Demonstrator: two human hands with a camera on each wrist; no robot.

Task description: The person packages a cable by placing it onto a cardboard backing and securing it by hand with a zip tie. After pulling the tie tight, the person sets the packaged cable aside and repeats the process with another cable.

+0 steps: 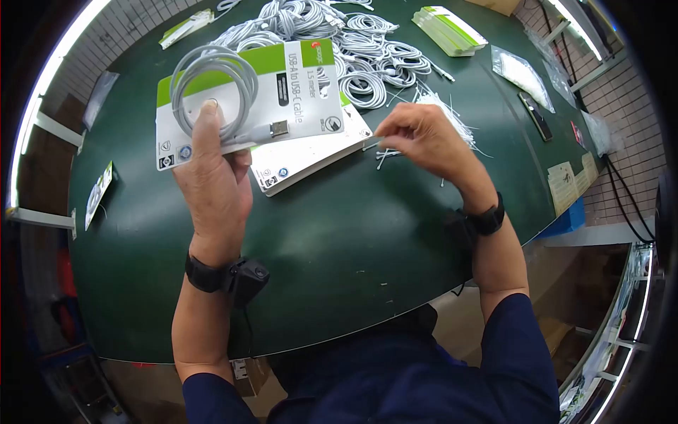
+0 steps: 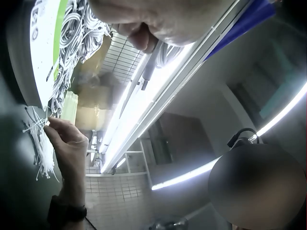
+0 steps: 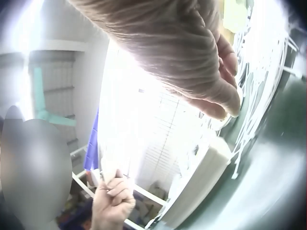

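In the head view my left hand (image 1: pixel 212 180) grips a green-and-white cable card (image 1: pixel 307 88), its thumb pressing a coiled grey cable (image 1: pixel 248 78) against the front. The cable's metal plug (image 1: pixel 280 128) lies along the card's lower edge. My right hand (image 1: pixel 434 141) pinches with thumb and forefinger beside a pile of white cable ties (image 1: pixel 452 116); a thin white tie seems to be at its fingertips. Just under the held card lies a stack of similar cards (image 1: pixel 311 166). In the right wrist view the right hand (image 3: pixel 192 62) is above the ties.
Coiled grey cables (image 1: pixel 296 21) are heaped at the back. A stack of green-edged cards (image 1: pixel 448 32) and a plastic bag (image 1: pixel 521 76) lie at the back right. A dark object (image 1: pixel 535 116) lies at the right, a single card (image 1: pixel 99 196) at the left.
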